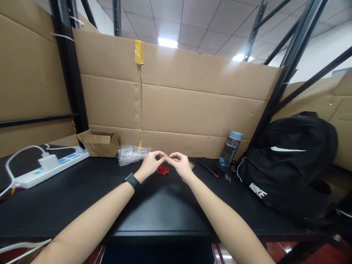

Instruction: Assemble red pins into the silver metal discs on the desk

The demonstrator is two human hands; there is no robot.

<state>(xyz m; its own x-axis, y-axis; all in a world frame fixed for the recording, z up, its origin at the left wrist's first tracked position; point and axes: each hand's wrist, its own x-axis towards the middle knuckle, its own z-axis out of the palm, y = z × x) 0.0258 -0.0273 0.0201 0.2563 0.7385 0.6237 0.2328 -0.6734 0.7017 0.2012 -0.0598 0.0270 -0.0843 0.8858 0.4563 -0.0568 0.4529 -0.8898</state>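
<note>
My left hand, with a dark watch on its wrist, is closed with thumb and forefinger pinched together. My right hand is pinched the same way, and the fingertips of both meet above the black table. Between them is something tiny and thin that I cannot make out. A small heap of red cord or chain lies on the table just below the fingertips. Crumpled clear plastic lies left of my left hand. A small clear item sits partly hidden behind my right hand.
At the left are a white power strip with a plug and cables, and an open cardboard box. To the right stand a blue-capped bottle, a blue pen-like stick and a black backpack. Cardboard panels close off the back.
</note>
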